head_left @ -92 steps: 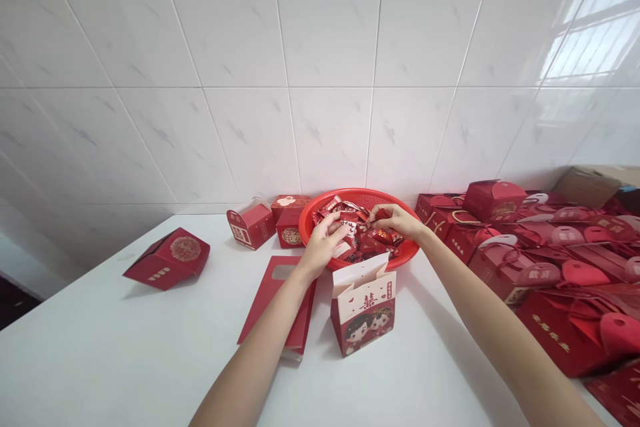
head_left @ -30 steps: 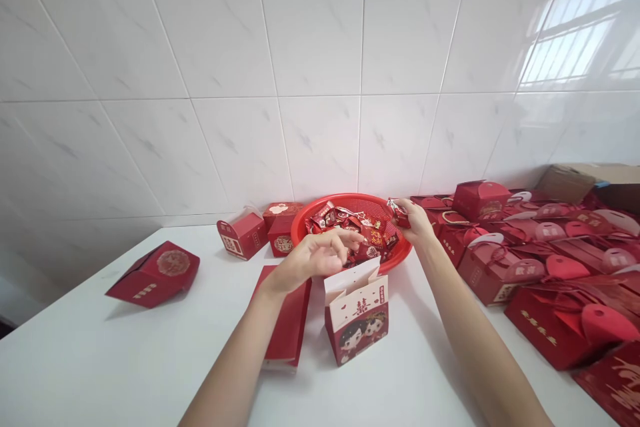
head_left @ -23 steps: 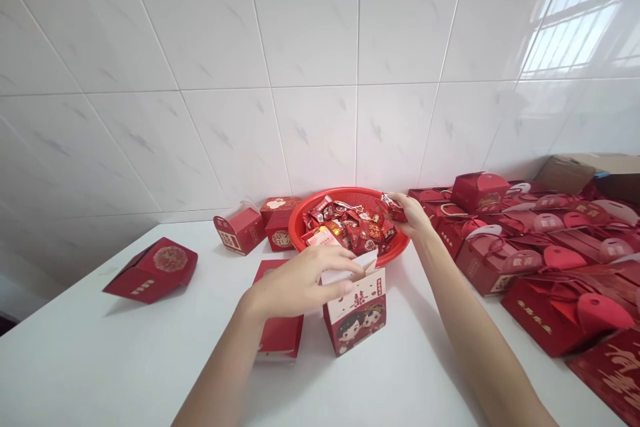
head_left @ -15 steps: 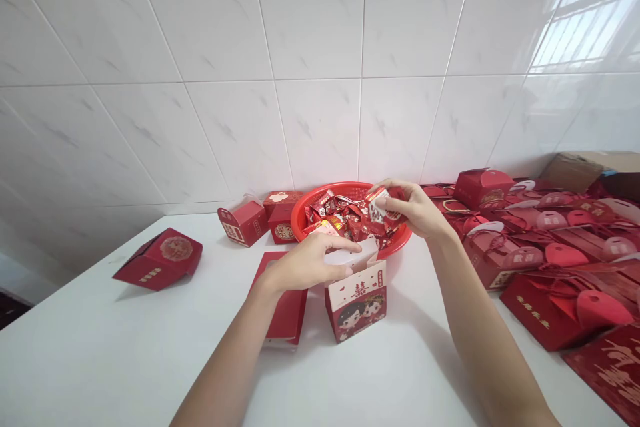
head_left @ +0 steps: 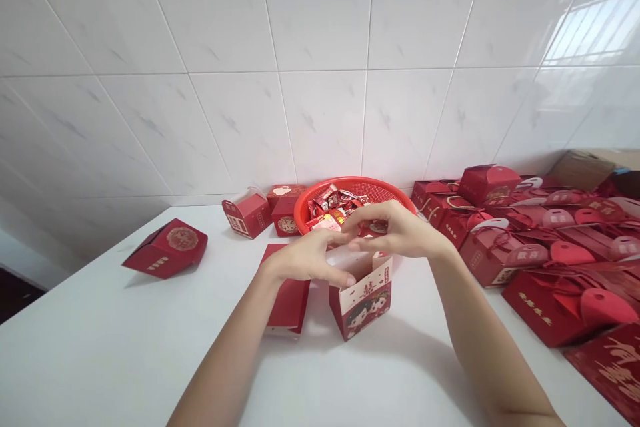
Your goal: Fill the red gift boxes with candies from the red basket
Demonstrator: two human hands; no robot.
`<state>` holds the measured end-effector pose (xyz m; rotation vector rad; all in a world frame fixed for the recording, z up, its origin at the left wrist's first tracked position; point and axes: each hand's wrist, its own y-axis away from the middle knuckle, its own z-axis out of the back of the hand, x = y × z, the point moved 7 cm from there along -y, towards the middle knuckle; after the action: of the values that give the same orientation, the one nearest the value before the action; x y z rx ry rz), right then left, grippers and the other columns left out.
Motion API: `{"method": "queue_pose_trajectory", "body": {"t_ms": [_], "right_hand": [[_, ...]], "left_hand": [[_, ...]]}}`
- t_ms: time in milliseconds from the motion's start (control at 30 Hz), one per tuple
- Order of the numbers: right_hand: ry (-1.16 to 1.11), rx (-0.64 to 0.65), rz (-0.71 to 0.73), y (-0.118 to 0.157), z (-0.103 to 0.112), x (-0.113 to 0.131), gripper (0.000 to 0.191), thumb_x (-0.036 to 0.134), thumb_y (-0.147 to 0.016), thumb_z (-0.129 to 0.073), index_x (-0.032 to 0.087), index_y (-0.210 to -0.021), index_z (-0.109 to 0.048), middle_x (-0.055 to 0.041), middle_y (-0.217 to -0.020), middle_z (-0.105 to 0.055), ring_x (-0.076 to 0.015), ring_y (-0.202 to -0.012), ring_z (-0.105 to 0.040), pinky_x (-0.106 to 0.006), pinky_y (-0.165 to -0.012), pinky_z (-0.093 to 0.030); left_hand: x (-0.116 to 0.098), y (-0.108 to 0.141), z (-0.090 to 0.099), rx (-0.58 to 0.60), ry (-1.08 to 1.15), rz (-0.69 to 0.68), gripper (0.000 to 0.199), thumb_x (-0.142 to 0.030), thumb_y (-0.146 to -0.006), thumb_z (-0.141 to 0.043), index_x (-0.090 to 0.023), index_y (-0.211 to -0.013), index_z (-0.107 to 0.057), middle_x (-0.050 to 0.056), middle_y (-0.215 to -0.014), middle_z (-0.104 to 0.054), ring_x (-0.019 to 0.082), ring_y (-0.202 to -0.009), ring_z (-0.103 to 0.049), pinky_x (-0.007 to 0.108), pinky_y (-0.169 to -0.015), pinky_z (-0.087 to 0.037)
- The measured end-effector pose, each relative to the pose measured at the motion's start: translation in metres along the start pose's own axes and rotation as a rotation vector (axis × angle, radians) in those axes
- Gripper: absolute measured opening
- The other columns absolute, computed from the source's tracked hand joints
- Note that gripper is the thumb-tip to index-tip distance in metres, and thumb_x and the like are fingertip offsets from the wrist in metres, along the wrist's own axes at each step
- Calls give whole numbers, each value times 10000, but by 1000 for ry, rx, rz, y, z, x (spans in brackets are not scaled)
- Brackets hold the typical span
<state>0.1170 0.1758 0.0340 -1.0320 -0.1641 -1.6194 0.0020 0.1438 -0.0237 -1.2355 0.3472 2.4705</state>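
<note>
A red and cream candy box (head_left: 364, 303) stands upright on the white table with its top open. Two cartoon figures decorate its front. My left hand (head_left: 313, 257) holds it by the upper edge, the thumb at the front rim and the fingers toward the back flap. Over the opening is my right hand (head_left: 393, 232), thumb and fingers curved apart, with nothing visible between them. Just behind, a red plastic basket (head_left: 410, 203) contains many wrapped candies (head_left: 327, 203), partly hidden by my hands. A flat-looking red box (head_left: 295, 300) lies beside my left forearm.
Many red gift boxes (head_left: 545, 300) crowd the right side of the table. One red box (head_left: 170, 248) lies far left, and several more (head_left: 249, 215) stand left of the basket. A cardboard carton (head_left: 583, 169) is at the back right, against the tiled wall (head_left: 325, 120).
My right hand has moved from the basket down over the open box. The red packets it held no longer show in its fingers. My left hand stays at the box; the view has shifted slightly.
</note>
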Motion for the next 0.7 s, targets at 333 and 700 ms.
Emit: {"method": "queue_pose_trajectory", "body": {"t_ms": [333,700], "right_hand": [[-274,58,65,-12,-25,-3,173,318,-877,-692,169,-943,-752,-51,-945,-752,-169,-875,-694,-281,-793,-557],[-128,-617,-159,22,68,-56,234,402,-834,-693,173,-869,-725,-59,-855,-744,-173,-818,-689,-294,-796,-547]], "left_hand": [[-5,-1,-2,41,103,-134,576,-304,-715,-800,-269,-1260,-618,40,-1244,-650,291,-1219,-570,377,-928,-506],[-2,5,-4,82,-113,32,593,-287,-682,-768,-304,-1268,-676,7,-1303,-658,292,-1224,-574,334,-963,-470]]}}
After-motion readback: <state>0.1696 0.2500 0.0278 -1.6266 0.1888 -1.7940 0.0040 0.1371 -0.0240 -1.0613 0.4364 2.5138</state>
